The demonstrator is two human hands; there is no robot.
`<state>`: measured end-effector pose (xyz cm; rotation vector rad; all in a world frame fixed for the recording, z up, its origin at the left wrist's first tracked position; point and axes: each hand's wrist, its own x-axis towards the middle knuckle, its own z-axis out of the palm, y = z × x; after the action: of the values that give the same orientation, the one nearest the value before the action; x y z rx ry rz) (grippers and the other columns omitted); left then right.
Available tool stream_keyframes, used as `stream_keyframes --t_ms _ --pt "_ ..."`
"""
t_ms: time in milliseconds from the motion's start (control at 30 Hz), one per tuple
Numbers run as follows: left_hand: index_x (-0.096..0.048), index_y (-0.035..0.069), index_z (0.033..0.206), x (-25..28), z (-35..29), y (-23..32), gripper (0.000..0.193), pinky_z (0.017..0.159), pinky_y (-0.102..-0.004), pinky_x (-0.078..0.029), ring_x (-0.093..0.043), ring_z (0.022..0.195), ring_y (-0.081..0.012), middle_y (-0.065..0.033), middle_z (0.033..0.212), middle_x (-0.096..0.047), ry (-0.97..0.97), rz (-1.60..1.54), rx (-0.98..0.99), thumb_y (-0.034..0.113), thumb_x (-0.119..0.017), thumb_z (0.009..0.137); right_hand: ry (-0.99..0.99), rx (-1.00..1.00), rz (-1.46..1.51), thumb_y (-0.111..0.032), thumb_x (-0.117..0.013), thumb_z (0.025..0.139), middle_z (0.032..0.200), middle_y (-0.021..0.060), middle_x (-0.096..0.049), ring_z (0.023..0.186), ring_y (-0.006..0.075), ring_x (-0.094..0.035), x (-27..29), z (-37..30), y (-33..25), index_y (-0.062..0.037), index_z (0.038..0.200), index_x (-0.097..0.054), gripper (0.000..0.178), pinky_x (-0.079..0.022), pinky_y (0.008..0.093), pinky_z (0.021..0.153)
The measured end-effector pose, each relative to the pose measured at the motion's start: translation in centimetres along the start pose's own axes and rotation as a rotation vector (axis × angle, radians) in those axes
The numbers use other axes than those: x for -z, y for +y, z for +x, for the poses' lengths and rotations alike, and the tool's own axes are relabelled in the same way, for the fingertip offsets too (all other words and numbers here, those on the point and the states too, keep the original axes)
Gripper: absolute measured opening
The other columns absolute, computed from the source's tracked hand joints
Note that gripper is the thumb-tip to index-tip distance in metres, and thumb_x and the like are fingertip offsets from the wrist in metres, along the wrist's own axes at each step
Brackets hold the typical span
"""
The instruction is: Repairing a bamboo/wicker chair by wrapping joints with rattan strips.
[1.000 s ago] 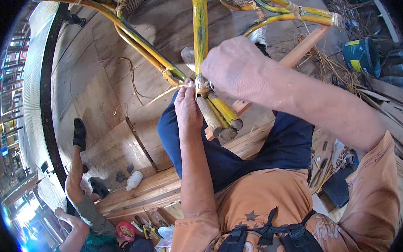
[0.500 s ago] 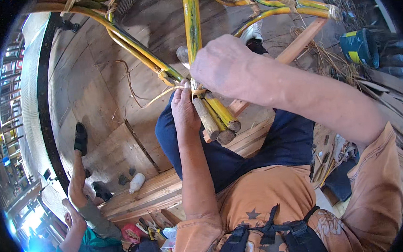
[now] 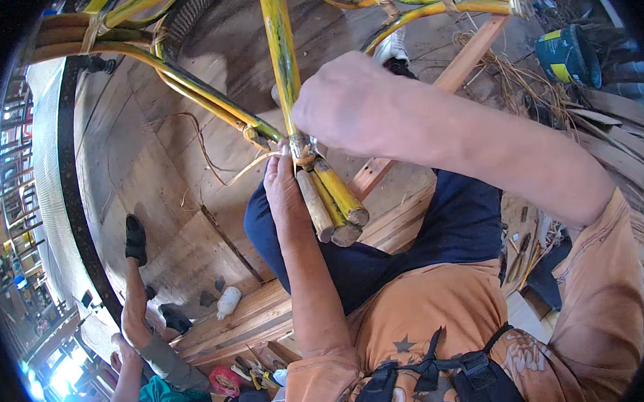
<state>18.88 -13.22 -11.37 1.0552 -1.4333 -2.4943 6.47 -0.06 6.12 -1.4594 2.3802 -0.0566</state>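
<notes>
A yellow and green bamboo-like frame (image 3: 282, 52) reaches toward me, its slanting poles meeting at a joint wrapped with pale strip. Several cut pole ends (image 3: 342, 192) stick out below the joint. My left hand (image 3: 286, 192) is closed at the joint's left side, fingertips pinching a thin pale binding strip (image 3: 255, 164) that trails off leftward. My right hand (image 3: 342, 100) is a fist just above and right of the joint, close against the upright pole. What it grips is hidden; a sliver of something greyish shows beyond the pole.
A wooden bar (image 3: 468, 56) slants under the frame at the right. Loose strips (image 3: 533, 88) lie by a dark green bucket (image 3: 567, 57). Planks (image 3: 259, 312), a white bottle (image 3: 229, 302) and another person's leg (image 3: 134, 293) are to the left.
The frame and both my hands appear shifted slightly left and down in view. My right hand stays closed beside the pole, and my left still pinches the strip.
</notes>
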Motion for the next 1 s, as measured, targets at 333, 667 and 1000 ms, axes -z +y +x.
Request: stream_keyframes --t_ms 333,667,1000 --pt "-0.060 0.000 0.109 1.3 0.1 -0.7 0.023 0.075 -0.0270 -0.049 -0.060 0.082 -0.0128 -0.0063 0.096 -0.063 0.024 0.075 0.014 0.018 -0.051 0.098 0.017 -0.536 1.173 -0.015 -0.065 0.084 0.070 0.0019 -0.058 0.061 0.0127 -0.054 -6.5 -23.6 7.1 -0.0016 0.093 -0.065 0.016 -0.043 0.0251 0.057" --pt "-0.050 0.001 0.126 1.0 -1.0 0.2 0.031 0.077 -0.0293 -0.057 -0.066 0.087 -0.0186 -0.0122 0.107 -0.063 -0.087 -0.060 0.122 0.016 -0.046 0.099 0.470 -0.569 1.683 -0.012 -0.058 0.089 0.078 0.0096 -0.063 0.071 0.0176 -0.061 -21.8 -8.1 -0.4 -0.0007 0.101 -0.067 0.019 -0.049 0.0295 0.066" --pt "-0.039 0.000 0.139 1.1 -0.3 0.1 0.043 0.093 -0.0459 -0.054 -0.061 0.106 -0.0343 -0.0265 0.139 -0.041 -0.227 -0.324 0.206 0.018 -0.043 0.100 0.661 -0.367 1.774 -0.012 -0.058 0.089 0.086 0.0192 -0.066 0.081 0.0328 -0.066 -20.2 -6.0 -1.1 -0.0021 0.100 -0.067 0.017 -0.052 0.0364 0.074"
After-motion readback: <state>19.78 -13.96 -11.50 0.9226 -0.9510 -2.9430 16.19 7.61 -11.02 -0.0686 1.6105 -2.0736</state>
